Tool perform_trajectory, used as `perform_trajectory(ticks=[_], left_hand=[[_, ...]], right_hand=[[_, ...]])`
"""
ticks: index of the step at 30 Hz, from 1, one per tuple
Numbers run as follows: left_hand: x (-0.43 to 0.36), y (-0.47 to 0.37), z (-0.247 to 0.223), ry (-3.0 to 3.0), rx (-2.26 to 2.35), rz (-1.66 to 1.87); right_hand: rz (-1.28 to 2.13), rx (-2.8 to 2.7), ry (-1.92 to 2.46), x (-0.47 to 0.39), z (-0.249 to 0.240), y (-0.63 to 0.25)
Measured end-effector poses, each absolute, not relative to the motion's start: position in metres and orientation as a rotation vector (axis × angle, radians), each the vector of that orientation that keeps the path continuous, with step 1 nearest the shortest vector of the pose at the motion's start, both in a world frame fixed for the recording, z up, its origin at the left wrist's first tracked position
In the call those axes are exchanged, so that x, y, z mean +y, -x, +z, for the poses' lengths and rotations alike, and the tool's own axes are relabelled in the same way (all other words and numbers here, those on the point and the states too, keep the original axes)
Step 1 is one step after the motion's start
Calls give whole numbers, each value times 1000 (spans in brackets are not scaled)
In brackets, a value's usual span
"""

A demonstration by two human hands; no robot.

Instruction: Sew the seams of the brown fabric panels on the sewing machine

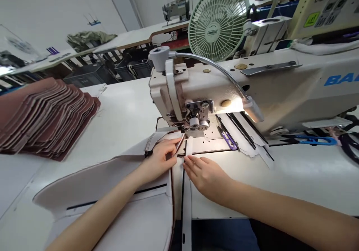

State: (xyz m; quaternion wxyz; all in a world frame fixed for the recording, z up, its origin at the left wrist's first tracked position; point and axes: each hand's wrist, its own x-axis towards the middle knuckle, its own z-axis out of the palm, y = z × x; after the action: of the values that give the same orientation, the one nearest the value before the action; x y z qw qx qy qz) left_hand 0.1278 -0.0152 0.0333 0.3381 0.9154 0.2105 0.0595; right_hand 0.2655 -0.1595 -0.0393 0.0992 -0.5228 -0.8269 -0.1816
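My left hand point(159, 157) pinches the edge of a large white-backed fabric panel point(140, 217) with dark brown edging, just in front of the sewing machine's needle area point(183, 127). The panel drapes toward me over the table's front edge, and a black line runs across it. Close by on the right, my right hand point(206, 176) has its fingers together on a long white strip point(187, 213) with a black edge. That strip's far end lies on the metal plate beside the presser foot, while its near end hangs below the tabletop. The needle tip is too small to make out.
A stack of brown fabric pieces point(47, 120) sits at left. Right of the needle lie purple thread snips point(230, 141), black and white strips point(244, 131) and blue-handled scissors point(316, 140). A lamp point(252, 109) hangs from the machine arm point(280, 83); a green fan point(217, 30) stands behind.
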Motion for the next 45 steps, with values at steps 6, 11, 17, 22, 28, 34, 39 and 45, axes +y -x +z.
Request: perform_trajectory(ticks=[6,11,17,22,28,34,39,45], left_hand=[[-11,-129,40,-2435,513,102],[-18,-135,44,-2561,515,-12],[-21,-139,44,-2656,524,-94],[-25,-142,46,-2706,509,-118],[-27,-144,49,-2708,510,-130],[-29,-145,47,-2703,498,-111],[-31,-145,48,-2742,490,-99],[-12,-142,31,-2834,367,37]], right_hand=[[-528,-2432,1435,-142,-41,-264],[-517,-2383,1407,-144,-32,-267],[-431,-2338,1418,-141,-25,-269],[-361,-2335,1430,-139,-24,-271],[-281,-2379,1402,-141,-21,-275],[-262,-2381,1411,-142,-21,-277],[-198,-2414,1427,-141,-19,-278],[-89,-2453,1504,-141,-13,-276]])
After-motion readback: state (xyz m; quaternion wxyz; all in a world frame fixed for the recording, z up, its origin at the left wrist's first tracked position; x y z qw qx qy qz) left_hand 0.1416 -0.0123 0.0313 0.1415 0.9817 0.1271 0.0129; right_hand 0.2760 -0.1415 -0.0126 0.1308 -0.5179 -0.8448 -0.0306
